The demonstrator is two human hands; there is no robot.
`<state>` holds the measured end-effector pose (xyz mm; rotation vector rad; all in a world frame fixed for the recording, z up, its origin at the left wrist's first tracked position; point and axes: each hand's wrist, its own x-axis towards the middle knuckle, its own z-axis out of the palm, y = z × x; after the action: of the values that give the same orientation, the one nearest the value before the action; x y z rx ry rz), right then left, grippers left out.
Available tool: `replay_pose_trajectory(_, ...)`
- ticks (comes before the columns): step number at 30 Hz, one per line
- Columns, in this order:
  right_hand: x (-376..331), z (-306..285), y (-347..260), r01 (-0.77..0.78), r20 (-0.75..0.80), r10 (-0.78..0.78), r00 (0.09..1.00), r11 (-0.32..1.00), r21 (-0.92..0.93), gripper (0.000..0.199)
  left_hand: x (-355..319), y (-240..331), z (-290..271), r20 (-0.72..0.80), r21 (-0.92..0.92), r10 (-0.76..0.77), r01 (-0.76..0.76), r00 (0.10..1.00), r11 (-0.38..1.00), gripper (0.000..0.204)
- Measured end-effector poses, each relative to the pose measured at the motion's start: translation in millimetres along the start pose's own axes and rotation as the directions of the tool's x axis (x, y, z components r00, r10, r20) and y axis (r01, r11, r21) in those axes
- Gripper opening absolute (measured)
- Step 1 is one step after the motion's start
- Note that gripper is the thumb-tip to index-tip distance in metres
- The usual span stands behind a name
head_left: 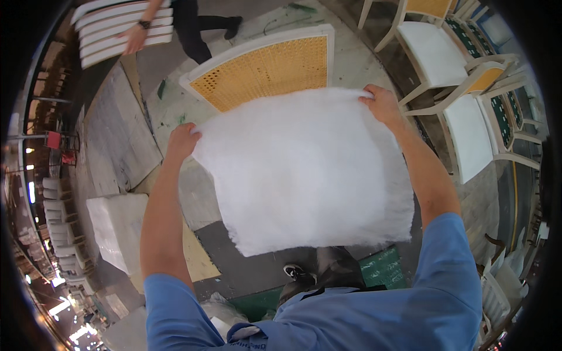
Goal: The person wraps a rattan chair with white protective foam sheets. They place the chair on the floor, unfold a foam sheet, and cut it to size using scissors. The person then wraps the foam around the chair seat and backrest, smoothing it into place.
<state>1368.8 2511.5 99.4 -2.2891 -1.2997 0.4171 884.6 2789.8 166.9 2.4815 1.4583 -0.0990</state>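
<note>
A sheet of fluffy white batting (310, 175) is stretched out in front of me, held up by its two far corners. My left hand (184, 140) is closed on the far left corner. At the far right corner, my right hand (379, 105) pinches the edge between thumb and fingers. Just beyond the sheet stands a chair with a woven cane back (266, 67) in a pale frame. The batting hides the lower part of that chair, so its seat cannot be seen.
Pale chairs with white seats (436, 55) stand at the right. A wrapped white block (114, 225) lies by my left forearm. At the far left, another person's hand (136, 38) rests by a stack of white slatted pieces (105, 29). Flat boards (114, 128) cover the floor there.
</note>
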Motion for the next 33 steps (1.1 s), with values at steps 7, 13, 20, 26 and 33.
replay_pose_trajectory(7,62.8,88.5,53.5,-0.062,0.09,0.057,0.994,0.997,0.052,0.033,75.6,-15.8,88.4,0.127,0.041,-0.135,0.13,0.983,0.991,0.04)
replay_pose_trajectory(13,84.0,131.0,63.8,-0.054,0.097,0.055,0.994,0.998,-0.008,0.046,81.0,-44.8,137.5,-0.013,-0.128,-0.092,0.089,0.996,0.988,0.058)
replay_pose_trajectory(20,-27.6,135.4,133.5,-0.408,0.12,0.415,0.902,0.726,0.554,0.062,-76.1,-125.5,197.4,0.281,-0.6,-0.593,0.621,0.754,0.504,0.072)
replay_pose_trajectory(26,-153.5,187.6,134.5,-0.712,0.141,0.7,0.7,0.7,0.055,0.068,-139.8,-92.9,281.5,0.64,-0.467,-0.57,0.85,0.516,0.245,0.09)
replay_pose_trajectory(33,-181.7,197.4,137.3,-0.732,0.196,0.707,0.679,0.673,0.107,0.069,-148.2,-94.1,299.3,0.63,-0.513,-0.462,0.781,0.624,0.356,0.052)
